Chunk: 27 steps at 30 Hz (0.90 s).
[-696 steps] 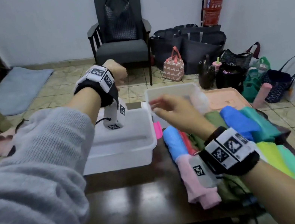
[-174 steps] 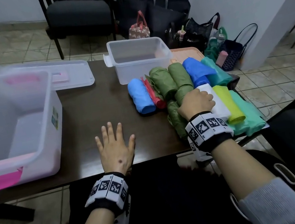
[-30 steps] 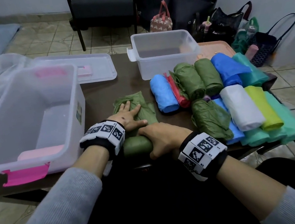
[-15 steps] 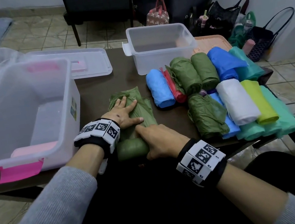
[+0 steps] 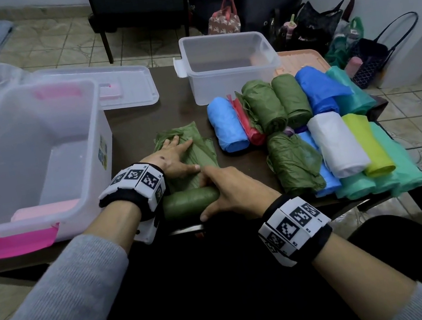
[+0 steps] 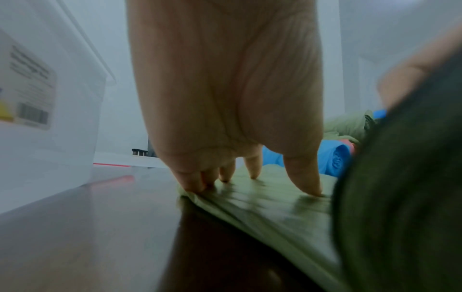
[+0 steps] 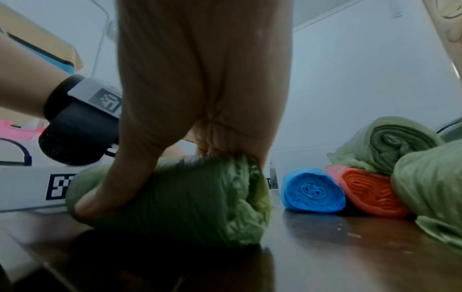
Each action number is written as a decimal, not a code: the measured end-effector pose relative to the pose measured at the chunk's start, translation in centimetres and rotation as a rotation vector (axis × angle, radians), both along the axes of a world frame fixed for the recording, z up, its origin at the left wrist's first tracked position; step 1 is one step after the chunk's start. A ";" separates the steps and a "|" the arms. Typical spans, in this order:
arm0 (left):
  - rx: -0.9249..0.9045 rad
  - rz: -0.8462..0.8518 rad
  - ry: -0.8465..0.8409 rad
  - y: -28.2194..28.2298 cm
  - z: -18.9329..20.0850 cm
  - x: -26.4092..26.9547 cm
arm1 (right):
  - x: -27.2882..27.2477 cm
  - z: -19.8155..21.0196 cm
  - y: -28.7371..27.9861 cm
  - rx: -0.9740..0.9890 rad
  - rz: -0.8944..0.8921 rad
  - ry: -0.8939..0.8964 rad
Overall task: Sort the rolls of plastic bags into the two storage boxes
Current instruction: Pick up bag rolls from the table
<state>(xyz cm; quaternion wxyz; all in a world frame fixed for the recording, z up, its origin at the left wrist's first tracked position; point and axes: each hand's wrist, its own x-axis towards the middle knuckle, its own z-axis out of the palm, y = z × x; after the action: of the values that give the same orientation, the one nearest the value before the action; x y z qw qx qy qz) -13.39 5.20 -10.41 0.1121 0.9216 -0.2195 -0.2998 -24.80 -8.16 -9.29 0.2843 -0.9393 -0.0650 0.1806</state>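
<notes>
the right hand (image 5: 233, 189) curls over the green roll (image 5: 190, 201) near the table's (image 5: 135, 122) front edge. the left hand (image 5: 172, 156), fingers straight, presses its unrolled sheet flat, between the two boxes.

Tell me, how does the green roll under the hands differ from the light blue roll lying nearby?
The green roll is partly unrolled, its loose end spread flat on the table; the light blue roll is fully wound. The left hand presses the green roll's loose end and the right hand grips its rolled part; nobody touches the blue one. Both lie on the dark table, outside the boxes.
</notes>
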 end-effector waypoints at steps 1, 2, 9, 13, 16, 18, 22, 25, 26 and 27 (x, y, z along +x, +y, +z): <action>-0.038 0.017 -0.003 0.1 0.1 0.0 | 0.1 0.0 0.0 0.002 -0.014 0.015; -0.091 0.043 -0.022 0.3 0.2 0.0 | 0.3 -0.1 -0.1 0.006 -0.028 0.028; -0.345 0.130 -0.271 0.6 1.8 -1.7 | 2.1 0.4 -0.5 -0.156 0.067 0.014; -0.359 0.218 -0.210 1.2 3.9 -3.6 | 3.3 0.5 -0.8 -0.195 0.055 0.111; -0.339 0.226 -0.160 2.1 4.4 -4.8 | 4.2 0.3 -1.1 -0.105 0.039 0.131; -0.324 0.203 -0.119 2.5 4.2 -5.4 | 4.4 0.2 -1.3 -0.045 -0.008 0.124; -0.261 0.174 -0.105 3.1 3.3 -5.8 | 4.0 -0.4 -0.7 -0.037 -0.108 -0.088; -0.248 0.167 -0.109 2.8 2.8 -5.4 | 2.6 -0.7 0.7 -0.232 -0.074 -0.333; -0.241 0.164 -0.103 2.6 2.8 -5.1 | 2.0 -0.9 1.1 -0.268 -0.054 -0.372; -0.229 0.165 -0.094 2.5 2.8 -4.9 | 1.4 -1.1 1.4 -0.283 -0.037 -0.385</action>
<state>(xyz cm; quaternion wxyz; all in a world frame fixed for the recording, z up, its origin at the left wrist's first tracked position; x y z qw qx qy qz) -18.30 7.66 -7.62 0.2304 0.9307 -0.1810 -0.2191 -23.45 -6.81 -10.42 0.1356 -0.9880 -0.0746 0.0004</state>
